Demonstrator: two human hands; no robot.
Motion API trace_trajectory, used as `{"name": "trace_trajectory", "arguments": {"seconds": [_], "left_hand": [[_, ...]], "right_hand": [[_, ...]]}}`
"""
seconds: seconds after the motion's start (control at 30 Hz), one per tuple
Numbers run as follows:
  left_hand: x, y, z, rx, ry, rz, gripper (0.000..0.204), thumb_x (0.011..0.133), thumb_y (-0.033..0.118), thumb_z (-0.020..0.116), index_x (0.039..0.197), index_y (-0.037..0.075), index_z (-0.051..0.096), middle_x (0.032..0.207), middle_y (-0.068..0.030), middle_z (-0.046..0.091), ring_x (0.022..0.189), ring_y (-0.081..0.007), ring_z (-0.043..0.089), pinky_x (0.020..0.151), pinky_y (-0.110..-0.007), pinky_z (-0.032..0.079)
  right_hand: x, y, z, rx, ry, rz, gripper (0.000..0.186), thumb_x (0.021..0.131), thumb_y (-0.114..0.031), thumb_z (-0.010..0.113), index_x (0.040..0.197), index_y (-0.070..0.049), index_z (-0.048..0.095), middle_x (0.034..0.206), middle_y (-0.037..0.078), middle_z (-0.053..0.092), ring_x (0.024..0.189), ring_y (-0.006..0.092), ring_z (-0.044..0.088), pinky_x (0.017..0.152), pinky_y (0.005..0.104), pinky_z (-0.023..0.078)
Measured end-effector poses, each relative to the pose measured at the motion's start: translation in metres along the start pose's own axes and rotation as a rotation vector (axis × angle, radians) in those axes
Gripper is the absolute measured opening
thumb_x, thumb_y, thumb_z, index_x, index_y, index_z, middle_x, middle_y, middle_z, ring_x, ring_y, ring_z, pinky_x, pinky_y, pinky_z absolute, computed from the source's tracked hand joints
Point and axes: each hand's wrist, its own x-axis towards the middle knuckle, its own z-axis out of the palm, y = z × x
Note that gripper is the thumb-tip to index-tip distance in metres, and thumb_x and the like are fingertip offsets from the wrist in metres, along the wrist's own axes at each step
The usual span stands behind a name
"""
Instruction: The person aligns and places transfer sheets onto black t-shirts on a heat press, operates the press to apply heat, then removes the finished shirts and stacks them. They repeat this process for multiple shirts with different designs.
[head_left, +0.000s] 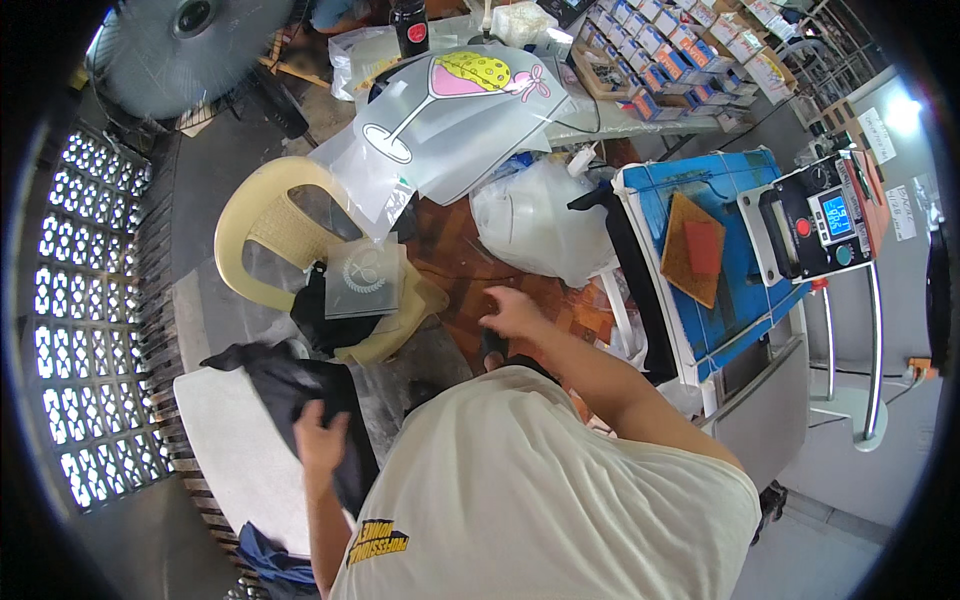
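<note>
My left hand (320, 438) is over a black cloth garment (330, 395) at the lower left, fingers apart and a little blurred. Whether the fingertips press on the cloth I cannot tell. The garment lies bunched over the edge of a white padded board (235, 440). Out in front of my body, above the brown tiled floor, my right hand (515, 312) has loosely bent fingers with nothing in them. Nearest to the left hand's far side, a cream plastic chair (265, 210) carries a clear film sheet (362, 282) with a white emblem and some black cloth (315, 310).
A heat press with a control box (800, 220) and blue bed (740, 180) stands at right; an orange-brown pad (693, 250) lies on it. Printed film (455, 130) hangs off the back table. A white plastic bag (540, 220) sits below. A fan (190, 50) spins at upper left.
</note>
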Motion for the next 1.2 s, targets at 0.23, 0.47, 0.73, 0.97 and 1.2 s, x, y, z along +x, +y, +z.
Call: {"name": "trace_trajectory", "arguments": {"seconds": [0.23, 0.47, 0.73, 0.97, 1.2], "left_hand": [[-0.025, 0.130, -0.047, -0.563, -0.537, -0.117, 0.026, 0.075, 0.000, 0.080, 0.099, -0.003, 0.070, 0.078, -0.0030, 0.066, 0.074, -0.0075, 0.057, 0.068, -0.028, 0.048], [-0.006, 0.109, -0.038, -0.197, -0.470, 0.264, 0.029, 0.077, -0.001, 0.077, 0.106, -0.001, 0.073, 0.091, -0.0120, 0.073, 0.080, -0.0214, 0.069, 0.074, -0.031, 0.052], [0.009, 0.190, 0.044, 0.145, -0.909, 0.758, 0.040, 0.073, 0.024, 0.088, 0.103, 0.002, 0.070, 0.102, -0.0155, 0.070, 0.097, -0.0360, 0.065, 0.083, -0.041, 0.051], [-0.002, 0.295, 0.115, -0.604, -1.151, 0.793, 0.022, 0.077, 0.003, 0.082, 0.092, 0.002, 0.066, 0.088, -0.0013, 0.064, 0.085, -0.0117, 0.059, 0.077, -0.029, 0.047], [-0.061, 0.441, 0.190, -0.923, -1.344, 0.928, 0.023, 0.074, -0.011, 0.066, 0.094, -0.002, 0.068, 0.092, -0.0082, 0.063, 0.088, -0.0183, 0.059, 0.079, -0.029, 0.046]], "right_hand": [[-0.062, -0.079, 0.003, -0.476, 0.011, -0.799, 0.047, 0.067, -0.012, 0.075, 0.114, -0.012, 0.068, 0.140, 0.013, 0.058, 0.139, 0.0380, 0.045, 0.113, 0.0542, 0.038], [-0.208, -0.005, -0.057, 0.165, -0.575, -0.026, 0.056, 0.073, -0.034, 0.089, 0.117, -0.008, 0.066, 0.111, 0.012, 0.067, 0.096, 0.0271, 0.064, 0.084, 0.0367, 0.052], [-0.460, 0.023, -0.047, -0.227, -0.158, 0.564, 0.049, 0.069, -0.034, 0.086, 0.112, -0.012, 0.076, 0.099, 0.014, 0.076, 0.093, 0.0300, 0.071, 0.082, 0.0406, 0.055], [-0.655, -0.009, -0.044, 0.037, 0.653, 0.753, 0.029, 0.068, 0.004, 0.068, 0.096, -0.002, 0.070, 0.087, 0.014, 0.071, 0.084, 0.0295, 0.068, 0.074, 0.0380, 0.052], [-0.781, 0.010, 0.000, -0.104, 1.241, 0.893, 0.030, 0.069, 0.010, 0.059, 0.097, 0.003, 0.068, 0.086, 0.016, 0.068, 0.083, 0.0298, 0.068, 0.078, 0.0390, 0.053]]}}
